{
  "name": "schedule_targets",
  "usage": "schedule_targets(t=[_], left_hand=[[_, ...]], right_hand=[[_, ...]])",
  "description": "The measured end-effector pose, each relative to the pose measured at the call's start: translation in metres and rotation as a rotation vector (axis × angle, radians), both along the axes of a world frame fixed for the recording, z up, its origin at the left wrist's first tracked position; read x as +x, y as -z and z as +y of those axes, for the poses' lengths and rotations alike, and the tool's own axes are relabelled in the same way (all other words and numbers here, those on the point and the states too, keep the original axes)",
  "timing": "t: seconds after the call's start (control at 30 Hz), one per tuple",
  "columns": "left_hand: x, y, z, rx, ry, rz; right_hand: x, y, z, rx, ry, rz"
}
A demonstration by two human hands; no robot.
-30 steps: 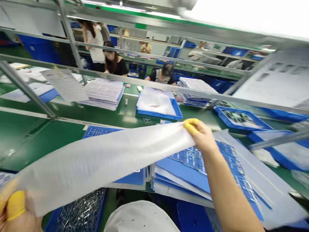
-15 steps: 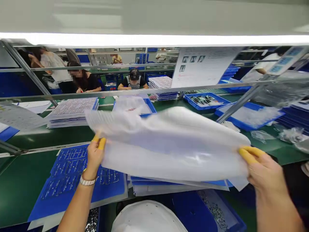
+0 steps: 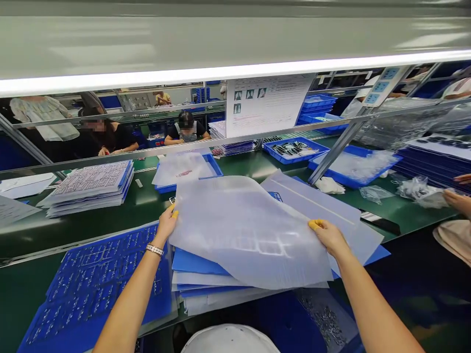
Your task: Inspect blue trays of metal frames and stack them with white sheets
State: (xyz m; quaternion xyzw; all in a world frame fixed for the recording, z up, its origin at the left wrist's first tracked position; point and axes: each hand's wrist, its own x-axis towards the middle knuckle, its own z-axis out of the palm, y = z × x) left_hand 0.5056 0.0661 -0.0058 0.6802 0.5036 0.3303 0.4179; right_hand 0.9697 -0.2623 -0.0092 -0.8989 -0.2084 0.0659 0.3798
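A translucent plastic sheet (image 3: 243, 230) hangs slightly curved over a stack of blue and white sheets (image 3: 200, 264). My left hand (image 3: 167, 225) pinches its left edge between yellow-covered fingertips. On the right edge, my right hand (image 3: 327, 235) has its thumb and fingers closed on the same sheet. To the left of the stack lies a blue board (image 3: 91, 284) with rows of small shiny parts. Another translucent sheet (image 3: 324, 206) lies behind and to the right of my right hand.
A metal rail (image 3: 147, 158) crosses ahead, under a bright lamp. Blue trays (image 3: 294, 159) and a paper stack (image 3: 91, 181) stand beyond. A person's hand (image 3: 458, 201) is at the right edge. Below is a tray of metal parts (image 3: 326, 318).
The held sheet has come down over the stack and spread flatter. Both hands still grip it and are closer together. The view has shifted to the right.
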Motion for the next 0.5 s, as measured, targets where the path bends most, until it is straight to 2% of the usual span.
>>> schedule_targets(t=[0.17, 0.27, 0.33, 0.43, 0.5], left_hand=[[0.001, -0.005, -0.005, -0.156, 0.044, -0.111], [-0.012, -0.011, -0.024, -0.323, 0.158, -0.305], [-0.023, -0.010, -0.038, -0.405, 0.237, -0.347], [-0.035, 0.000, -0.050, -0.367, 0.275, -0.272], [-0.036, 0.008, -0.048, -0.237, 0.221, -0.210]], right_hand=[[0.007, 0.009, 0.027, -0.083, -0.021, 0.093], [0.010, 0.016, 0.032, -0.110, -0.005, 0.105], [0.013, 0.022, 0.032, -0.119, 0.016, 0.107], [0.017, 0.032, 0.029, -0.115, 0.031, 0.110], [0.020, 0.038, 0.027, -0.095, 0.025, 0.091]])
